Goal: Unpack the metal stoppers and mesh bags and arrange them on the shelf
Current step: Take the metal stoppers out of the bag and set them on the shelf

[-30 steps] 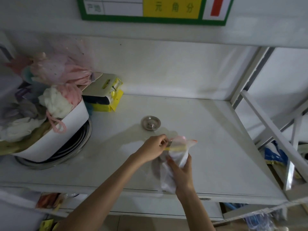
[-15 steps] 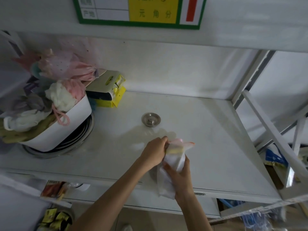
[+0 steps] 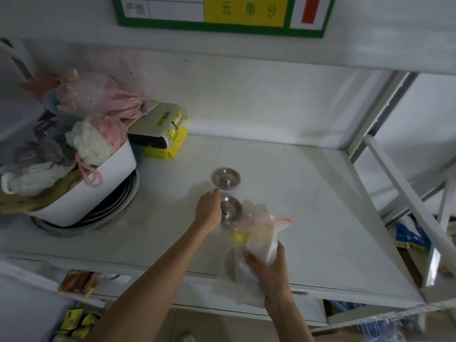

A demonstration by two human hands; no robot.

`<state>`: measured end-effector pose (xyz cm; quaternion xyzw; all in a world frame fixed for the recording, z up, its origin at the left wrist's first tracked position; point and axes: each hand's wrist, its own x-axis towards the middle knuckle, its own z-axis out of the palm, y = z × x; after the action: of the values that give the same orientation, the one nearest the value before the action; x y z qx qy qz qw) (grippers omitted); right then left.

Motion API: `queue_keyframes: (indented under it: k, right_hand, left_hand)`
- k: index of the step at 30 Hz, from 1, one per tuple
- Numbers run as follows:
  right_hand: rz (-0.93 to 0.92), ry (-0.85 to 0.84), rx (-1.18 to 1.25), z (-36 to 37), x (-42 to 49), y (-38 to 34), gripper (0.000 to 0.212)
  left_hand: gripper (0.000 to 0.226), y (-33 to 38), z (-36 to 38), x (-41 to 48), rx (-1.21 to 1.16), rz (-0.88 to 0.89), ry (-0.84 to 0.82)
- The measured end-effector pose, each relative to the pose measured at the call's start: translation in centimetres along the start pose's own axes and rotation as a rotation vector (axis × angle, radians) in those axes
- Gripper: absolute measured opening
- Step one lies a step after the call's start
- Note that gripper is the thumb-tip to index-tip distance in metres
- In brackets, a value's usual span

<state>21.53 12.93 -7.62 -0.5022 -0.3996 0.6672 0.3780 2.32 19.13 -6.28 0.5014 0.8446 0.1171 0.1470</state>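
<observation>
One round metal stopper (image 3: pixel 225 178) lies on the white shelf (image 3: pixel 308 193). Just in front of it a second metal stopper (image 3: pixel 232 210) rests on the shelf, with my left hand (image 3: pixel 208 209) over its left side, fingers curled on it. My right hand (image 3: pixel 267 262) grips a clear plastic bag (image 3: pixel 259 238) with a yellow label and a pink top edge, held above the shelf's front edge. Pink and white mesh bags (image 3: pixel 96 119) fill a white bin (image 3: pixel 98 191) at the left.
The white bin sits tilted on a stack of round metal pans (image 3: pixel 108 213). A yellow and black package (image 3: pixel 160 137) leans by the back wall. White shelf struts (image 3: pixel 404 193) cross at the right. More packaged goods show on the lower shelf (image 3: pixel 79 282).
My left hand has drawn a second metal stopper out of the plastic bag and brought it down onto the shelf in front of the first. The right hand with the bag moved right.
</observation>
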Motion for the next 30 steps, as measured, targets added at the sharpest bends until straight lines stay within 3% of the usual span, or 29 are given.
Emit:
queue_keyframes:
  k: [11,14,18,21,25,30]
  right_hand:
    - [-0.014,-0.007,-0.002,-0.1,0.0,-0.2,0.061]
    - [-0.039,-0.008,-0.014,-0.4,-0.2,-0.4,0.068]
    - [-0.085,-0.01,-0.015,-0.5,-0.7,-0.7,0.067]
    - [-0.116,-0.03,-0.024,-0.5,-1.3,-0.8,0.06]
    - [-0.13,-0.035,-0.02,-0.6,-2.1,-0.8,0.063]
    - [-0.159,-0.009,-0.019,-0.6,-2.5,-0.8,0.061]
  left_hand:
    - [0.031,-0.3,0.0,0.2,0.264,-0.022,0.132]
    - [0.028,0.0,-1.1,-1.7,0.394,-0.035,0.255]
    - [0.047,0.7,-1.5,-5.5,0.413,0.036,0.12]
    - [0.035,1.6,-3.8,-9.5,0.465,0.055,0.086]
    - [0.015,0.9,-3.0,-12.8,0.237,0.177,-0.073]
    - [0.015,0.2,-2.6,-15.2,-0.108,0.175,-0.115]
